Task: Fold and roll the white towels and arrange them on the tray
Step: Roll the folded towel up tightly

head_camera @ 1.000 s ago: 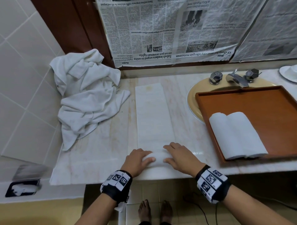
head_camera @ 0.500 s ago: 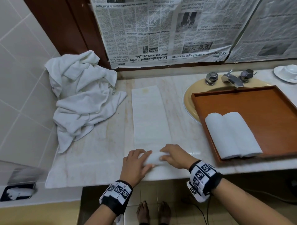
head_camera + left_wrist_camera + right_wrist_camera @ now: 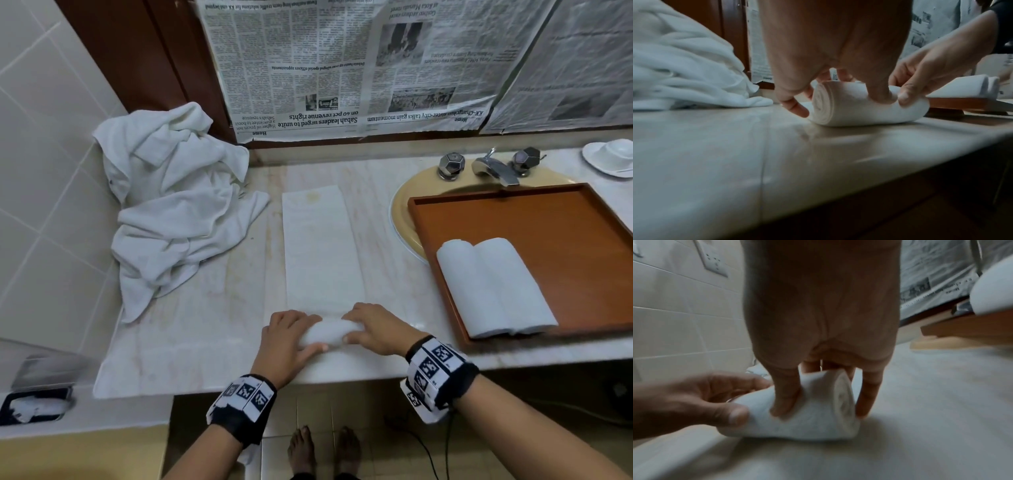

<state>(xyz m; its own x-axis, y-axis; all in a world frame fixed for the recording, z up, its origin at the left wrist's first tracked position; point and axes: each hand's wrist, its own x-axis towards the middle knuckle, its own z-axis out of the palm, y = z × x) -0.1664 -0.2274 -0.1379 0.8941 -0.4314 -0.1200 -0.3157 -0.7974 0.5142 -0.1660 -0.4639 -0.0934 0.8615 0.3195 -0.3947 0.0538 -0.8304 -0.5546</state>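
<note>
Left hand [image 3: 289, 337] and right hand [image 3: 373, 329] are both grasping the rolled end of the folded towel [image 3: 320, 246], thumbs and fingers curling round the roll at the counter's [image 3: 205, 335] front edge; the flat strip is running toward the back edge. Two rolled towels [image 3: 493, 286] are lying side by side in the wooden tray's [image 3: 565, 219] front-left corner, the tray sitting over the sink [image 3: 402, 209]. Crumpled towel pile [image 3: 171, 202] is filling the back-left corner. Faucet [image 3: 493, 168] is standing behind the tray. Newspaper [image 3: 342, 68] is hanging upside down, reading "Sabah leaders urged to unite".
</note>
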